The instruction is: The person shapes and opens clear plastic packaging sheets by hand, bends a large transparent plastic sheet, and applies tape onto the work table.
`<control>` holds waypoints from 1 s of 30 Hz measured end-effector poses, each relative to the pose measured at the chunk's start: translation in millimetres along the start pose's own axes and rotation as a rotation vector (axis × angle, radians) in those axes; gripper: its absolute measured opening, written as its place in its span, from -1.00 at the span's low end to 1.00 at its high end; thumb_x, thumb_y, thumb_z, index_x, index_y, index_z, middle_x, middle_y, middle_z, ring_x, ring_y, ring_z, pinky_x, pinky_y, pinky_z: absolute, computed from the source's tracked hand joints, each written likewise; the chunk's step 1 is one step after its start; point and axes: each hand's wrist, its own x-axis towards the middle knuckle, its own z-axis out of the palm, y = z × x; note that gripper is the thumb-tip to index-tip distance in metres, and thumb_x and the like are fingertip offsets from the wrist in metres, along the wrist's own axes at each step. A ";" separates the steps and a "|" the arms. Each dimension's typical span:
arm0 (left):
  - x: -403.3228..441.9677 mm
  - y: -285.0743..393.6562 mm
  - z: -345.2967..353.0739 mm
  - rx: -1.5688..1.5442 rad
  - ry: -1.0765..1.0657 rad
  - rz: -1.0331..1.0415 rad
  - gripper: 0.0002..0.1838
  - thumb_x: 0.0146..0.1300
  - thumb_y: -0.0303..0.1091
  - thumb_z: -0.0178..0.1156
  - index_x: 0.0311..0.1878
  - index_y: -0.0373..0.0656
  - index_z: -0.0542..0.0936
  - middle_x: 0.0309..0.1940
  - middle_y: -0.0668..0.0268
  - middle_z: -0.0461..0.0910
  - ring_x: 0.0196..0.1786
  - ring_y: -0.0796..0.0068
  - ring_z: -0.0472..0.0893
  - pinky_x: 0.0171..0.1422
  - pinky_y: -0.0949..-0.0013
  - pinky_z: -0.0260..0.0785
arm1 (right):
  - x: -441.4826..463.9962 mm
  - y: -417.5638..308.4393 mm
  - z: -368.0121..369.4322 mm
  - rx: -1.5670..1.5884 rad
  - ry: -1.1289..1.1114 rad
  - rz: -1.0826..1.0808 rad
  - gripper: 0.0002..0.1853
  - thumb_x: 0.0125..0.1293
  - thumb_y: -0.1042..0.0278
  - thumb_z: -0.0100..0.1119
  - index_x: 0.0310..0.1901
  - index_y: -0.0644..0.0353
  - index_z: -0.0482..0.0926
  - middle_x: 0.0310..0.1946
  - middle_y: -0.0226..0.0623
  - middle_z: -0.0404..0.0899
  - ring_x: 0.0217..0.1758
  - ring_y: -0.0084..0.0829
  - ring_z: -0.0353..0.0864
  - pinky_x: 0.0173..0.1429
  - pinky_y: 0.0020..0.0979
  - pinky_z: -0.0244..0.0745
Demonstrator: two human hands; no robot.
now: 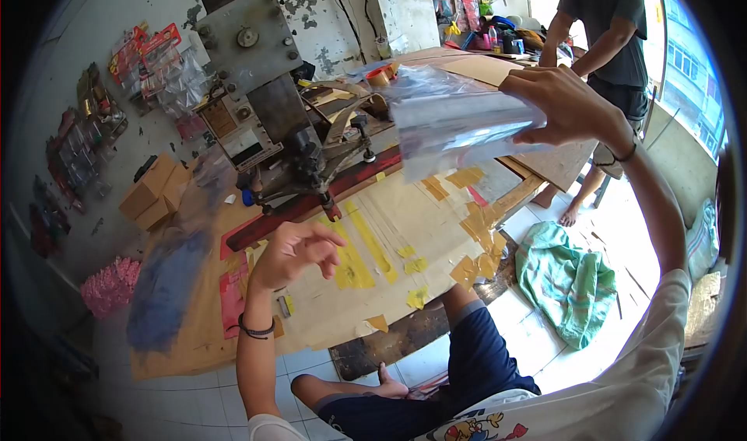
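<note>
My right hand is raised at the right over the worktable, its fingers and thumb around the edge of a stack of clear plastic sheets. The sheets look glossy and overlap one another; their exact kind is hard to make out. Nearer to me, my left hand hovers above the table with loosely bent fingers apart and nothing in them. Just beyond it stands a sealing-press-like machine with a long red bar low across the table. Yellow tape strips lie on the pale work surface.
Brown tape patches cover the table's right side. A tape roll sits behind the sheets. Cardboard and blue film are at left. A green sack lies on the floor; another person stands at the back right.
</note>
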 end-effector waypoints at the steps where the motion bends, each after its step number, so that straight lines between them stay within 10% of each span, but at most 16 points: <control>1: 3.1 8.9 14.3 0.054 -0.019 -0.046 -0.75 0.40 -0.30 0.21 -0.11 -0.34 0.66 -0.39 0.21 0.69 -0.43 0.51 0.68 -0.27 0.48 0.56 | -3.0 10.2 5.6 -0.032 -0.056 0.025 -0.33 -0.02 0.01 0.51 0.06 0.22 0.50 -0.18 -0.19 0.59 -0.08 -0.16 0.64 0.03 -0.11 0.51; 8: 61.0 24.9 95.2 0.554 -0.331 0.122 -0.76 0.29 -0.32 0.27 -0.07 -0.27 0.67 -0.26 0.19 0.70 -0.19 0.28 0.71 -0.02 0.34 0.53 | -2.7 77.9 94.9 0.066 -0.524 0.143 -0.11 -0.09 -0.10 0.54 0.24 0.21 0.41 0.06 -0.12 0.58 0.18 -0.07 0.56 0.24 -0.11 0.44; 12: 93.4 -4.5 112.3 0.696 -0.373 0.009 -0.44 0.31 -0.19 0.27 0.29 -0.25 0.42 0.09 0.06 0.51 0.15 0.11 0.56 0.24 0.18 0.42 | 9.1 101.5 123.0 0.112 -0.613 0.207 0.15 -0.15 -0.16 0.56 0.44 0.19 0.18 0.26 -0.02 0.44 0.33 -0.03 0.44 0.39 -0.14 0.35; 15: 118.8 -42.1 123.1 0.773 -0.086 0.152 -0.29 0.31 -0.13 0.26 0.42 -0.21 0.25 0.18 -0.04 0.40 0.27 0.03 0.46 0.31 0.17 0.37 | 19.0 114.6 147.3 0.139 -0.754 0.262 0.30 -0.20 -0.19 0.59 0.52 0.19 0.02 0.38 0.04 0.33 0.42 -0.04 0.36 0.46 -0.17 0.30; 24: 171.8 -112.4 134.7 0.916 -0.039 0.231 -0.26 0.32 0.01 0.20 0.51 0.10 0.18 0.10 -0.09 0.37 0.26 -0.13 0.32 0.46 -0.04 0.06 | 9.8 95.8 163.1 0.184 -1.061 0.380 0.45 -0.22 -0.36 0.56 0.59 -0.08 -0.23 0.41 0.02 0.31 0.40 -0.01 0.40 0.41 -0.15 0.32; 30: 171.2 -120.0 130.0 0.817 -0.017 0.270 -0.31 0.29 0.06 0.22 0.43 0.01 0.36 0.11 -0.09 0.43 0.28 -0.09 0.33 0.48 0.02 0.02 | -0.8 106.9 203.9 0.253 -1.108 0.318 0.46 -0.20 -0.42 0.53 0.58 -0.12 -0.29 0.58 0.04 -0.17 0.54 0.04 0.15 0.48 -0.15 0.24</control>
